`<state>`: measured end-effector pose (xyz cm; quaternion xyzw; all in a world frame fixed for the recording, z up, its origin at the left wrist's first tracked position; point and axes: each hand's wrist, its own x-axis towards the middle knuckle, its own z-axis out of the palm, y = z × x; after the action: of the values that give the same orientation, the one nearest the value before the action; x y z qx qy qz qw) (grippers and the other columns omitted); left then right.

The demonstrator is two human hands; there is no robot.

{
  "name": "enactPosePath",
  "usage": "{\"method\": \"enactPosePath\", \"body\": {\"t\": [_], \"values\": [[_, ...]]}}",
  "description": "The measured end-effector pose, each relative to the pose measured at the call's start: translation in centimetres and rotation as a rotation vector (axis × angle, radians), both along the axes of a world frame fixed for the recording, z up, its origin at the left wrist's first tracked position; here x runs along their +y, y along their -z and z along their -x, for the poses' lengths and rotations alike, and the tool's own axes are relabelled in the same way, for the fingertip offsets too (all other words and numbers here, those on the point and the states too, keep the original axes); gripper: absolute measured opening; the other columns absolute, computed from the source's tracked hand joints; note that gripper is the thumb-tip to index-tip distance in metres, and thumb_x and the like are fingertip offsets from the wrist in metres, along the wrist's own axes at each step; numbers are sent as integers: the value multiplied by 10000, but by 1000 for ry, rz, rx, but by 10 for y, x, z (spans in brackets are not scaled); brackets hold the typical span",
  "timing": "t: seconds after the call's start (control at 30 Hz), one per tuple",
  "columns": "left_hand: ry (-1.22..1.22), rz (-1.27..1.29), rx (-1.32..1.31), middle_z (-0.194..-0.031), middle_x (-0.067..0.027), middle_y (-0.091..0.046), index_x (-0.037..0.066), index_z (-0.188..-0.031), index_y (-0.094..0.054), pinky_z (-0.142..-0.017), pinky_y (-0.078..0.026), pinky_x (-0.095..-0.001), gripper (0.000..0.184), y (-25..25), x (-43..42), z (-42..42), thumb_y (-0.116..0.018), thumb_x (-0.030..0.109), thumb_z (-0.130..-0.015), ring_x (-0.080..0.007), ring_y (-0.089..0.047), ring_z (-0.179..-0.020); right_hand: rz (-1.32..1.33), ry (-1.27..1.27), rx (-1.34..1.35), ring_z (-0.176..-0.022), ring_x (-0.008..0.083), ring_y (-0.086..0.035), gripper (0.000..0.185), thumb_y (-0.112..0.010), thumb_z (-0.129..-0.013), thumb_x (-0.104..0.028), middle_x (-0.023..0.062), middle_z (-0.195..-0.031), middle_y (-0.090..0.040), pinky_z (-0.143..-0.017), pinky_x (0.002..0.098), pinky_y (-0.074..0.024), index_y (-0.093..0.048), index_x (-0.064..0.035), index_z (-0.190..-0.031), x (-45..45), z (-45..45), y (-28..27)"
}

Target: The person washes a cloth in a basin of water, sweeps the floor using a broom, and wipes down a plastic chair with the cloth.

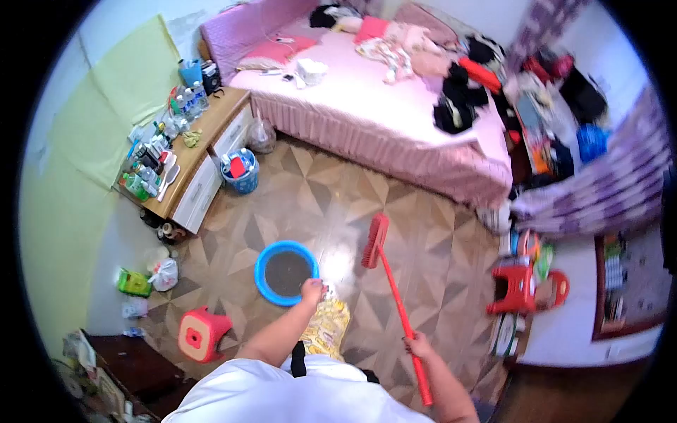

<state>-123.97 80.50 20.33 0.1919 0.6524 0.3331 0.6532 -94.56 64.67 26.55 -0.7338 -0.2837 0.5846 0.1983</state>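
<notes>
A blue basin (255, 273) with dark, murky contents stands on the patterned floor. My left hand (312, 290) is at the basin's right rim, its fingers closed; whether it grips the rim is too small to tell. Yellow patterned cloth (326, 328) shows just below that hand. In my right hand (417, 345) is the red handle of a long brush (396, 296). The bristled head of the brush is up and to the right of the basin, close to the floor.
A pink bed (338, 84) spans the back. At the left stand a wooden cabinet (211, 134), a blue bin (245, 182) and a red stool (204, 334). Red plastic stools (513, 289) are at the right, near a purple curtain (599, 197).
</notes>
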Motion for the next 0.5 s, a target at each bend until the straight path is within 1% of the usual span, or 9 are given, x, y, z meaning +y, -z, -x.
{"method": "enactPosePath", "body": {"t": [0.03,0.13,0.17,0.2,0.23,0.3,0.33,0.47,0.5], "values": [[22,7,-2,-736,-70,-531,69,-882,-412,-506,-410,-256,130,22,22,-9,-405,84,-753,-134,-514,-598,12,9,47,-439,104,-419,127,-489,-694,-92,19,-551,-441,-394,238,-368,-446,-36,-799,35,-2,6],[-81,44,-1,-698,-47,-514,73,-848,-428,-507,-403,-262,96,45,65,-34,-390,115,-771,-128,-494,-586,32,-56,1,-440,110,-424,126,-487,-697,-100,18,-549,-439,-401,237,-377,-439,-31,-791,123,-10,13],[-53,-74,-39,-670,-36,-495,76,-814,-437,-505,-397,-261,92,51,81,-36,-377,137,-780,-127,-479,-579,-3,-166,-103,-437,116,-436,133,-487,-696,-104,26,-545,-448,-397,245,-381,-441,-22,-789,157,-10,9],[-13,-202,-65,-641,-25,-477,80,-781,-446,-502,-391,-260,115,52,97,-32,-363,159,-789,-127,-464,-571,-51,-265,-196,-435,121,-448,140,-487,-695,-108,34,-540,-457,-393,253,-386,-443,-13,-787,187,-6,6],[-25,-201,-51,-641,-25,-477,80,-781,-446,-502,-391,-260,115,45,109,-29,-363,159,-789,-127,-464,-571,-52,-279,-183,-435,121,-448,140,-487,-695,-108,34,-540,-457,-393,253,-386,-443,-13,-787,211,-3,2],[-58,-318,6,-607,-18,-441,85,-722,-454,-505,-383,-265,158,27,139,-26,-347,178,-793,-129,-438,-563,-116,-520,-392,-429,143,-482,168,-484,-692,-121,66,-536,-485,-392,275,-402,-456,7,-796,263,-4,-11],[-102,-178,-66,-628,-21,-444,85,-696,-445,-514,-382,-273,157,17,155,-20,-350,170,-788,-129,-437,-575,-178,-571,-434,-427,173,-506,197,-490,-687,-136,114,-548,-507,-401,295,-416,-476,15,-814,283,-1,-16],[-83,-351,76,-687,-31,-431,87,-802,-421,-550,-386,-294,60,22,188,10,-396,132,-772,-143,-423,-613,-381,-849,-587,-438,199,-519,196,-495,-686,-140,147,-555,-512,-409,311,-419,-494,4,-819,374,0,11],[-117,-332,213,-691,-41,-451,80,-793,-436,-550,-388,-303,61,22,195,17,-414,126,-759,-155,-437,-617,-317,-871,-578,-576,275,-508,222,-482,-690,-185,177,-643,-518,-522,356,-411,-500,-4,-817,405,8,12]]}}
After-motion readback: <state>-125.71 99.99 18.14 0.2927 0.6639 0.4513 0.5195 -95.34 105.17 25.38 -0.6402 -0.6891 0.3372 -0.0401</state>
